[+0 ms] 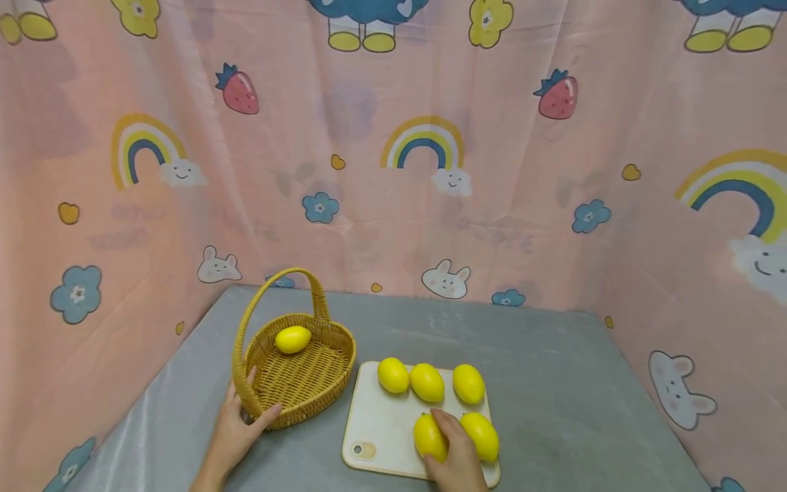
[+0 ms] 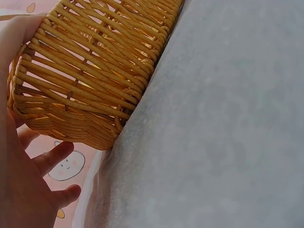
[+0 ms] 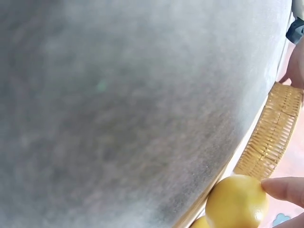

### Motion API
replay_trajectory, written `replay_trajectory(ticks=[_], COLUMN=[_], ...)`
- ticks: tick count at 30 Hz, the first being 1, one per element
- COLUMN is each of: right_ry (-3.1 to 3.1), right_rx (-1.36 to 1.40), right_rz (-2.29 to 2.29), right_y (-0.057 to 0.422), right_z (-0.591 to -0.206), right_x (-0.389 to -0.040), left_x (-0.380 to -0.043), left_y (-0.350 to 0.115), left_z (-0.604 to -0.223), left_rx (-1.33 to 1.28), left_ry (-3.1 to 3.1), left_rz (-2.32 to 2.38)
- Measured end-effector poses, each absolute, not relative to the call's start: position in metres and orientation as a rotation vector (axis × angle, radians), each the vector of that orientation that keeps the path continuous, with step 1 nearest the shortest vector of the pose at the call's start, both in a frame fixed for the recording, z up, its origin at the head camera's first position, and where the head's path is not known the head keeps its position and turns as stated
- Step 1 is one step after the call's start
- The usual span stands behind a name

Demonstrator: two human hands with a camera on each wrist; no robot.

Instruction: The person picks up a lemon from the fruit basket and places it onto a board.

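My left hand (image 1: 236,425) holds the near left side of a woven wicker basket (image 1: 307,412) with a tall arched handle, the thumb over the rim. In the left wrist view, some fingers (image 2: 54,159) spread beside the basket's side. One yellow lemon (image 1: 292,339) lies inside it, toward the back. To the right, my right hand (image 1: 460,456) grips a lemon (image 1: 428,437) at the front of a white cutting board (image 1: 381,427). In the right wrist view, a fingertip presses on that lemon (image 3: 236,202). Beside the hand, another lemon (image 1: 481,436) sits on the board's right edge.
Along the board's back edge lie three more lemons, at left (image 1: 393,376), middle (image 1: 427,383) and right (image 1: 468,384). A grey cloth (image 1: 572,396) covers the table. Behind and at both sides hangs a pink printed curtain (image 1: 369,260).
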State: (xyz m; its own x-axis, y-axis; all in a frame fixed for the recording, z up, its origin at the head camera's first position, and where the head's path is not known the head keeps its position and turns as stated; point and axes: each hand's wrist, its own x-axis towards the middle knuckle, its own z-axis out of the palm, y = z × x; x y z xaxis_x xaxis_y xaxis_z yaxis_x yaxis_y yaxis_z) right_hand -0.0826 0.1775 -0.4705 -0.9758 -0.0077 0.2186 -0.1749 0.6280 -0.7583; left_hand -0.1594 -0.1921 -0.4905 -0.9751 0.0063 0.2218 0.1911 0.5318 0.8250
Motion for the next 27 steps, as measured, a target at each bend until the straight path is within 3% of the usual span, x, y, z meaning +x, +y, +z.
replay_trajectory(ticks=[20, 27], right_ry=[-2.578, -2.497], right_rx=[0.166, 0.184], right_rz=[1.258, 1.356], right_y=[0.179, 0.165], right_z=[-0.458, -0.431], right_x=[-0.089, -0.104], left_x=[-0.16, -0.16], left_y=[-0.191, -0.193], left_z=[-0.493, -0.492], left_rx=[-0.198, -0.201], left_ry=[-2.553, -2.545], left_rz=[-1.366, -1.384])
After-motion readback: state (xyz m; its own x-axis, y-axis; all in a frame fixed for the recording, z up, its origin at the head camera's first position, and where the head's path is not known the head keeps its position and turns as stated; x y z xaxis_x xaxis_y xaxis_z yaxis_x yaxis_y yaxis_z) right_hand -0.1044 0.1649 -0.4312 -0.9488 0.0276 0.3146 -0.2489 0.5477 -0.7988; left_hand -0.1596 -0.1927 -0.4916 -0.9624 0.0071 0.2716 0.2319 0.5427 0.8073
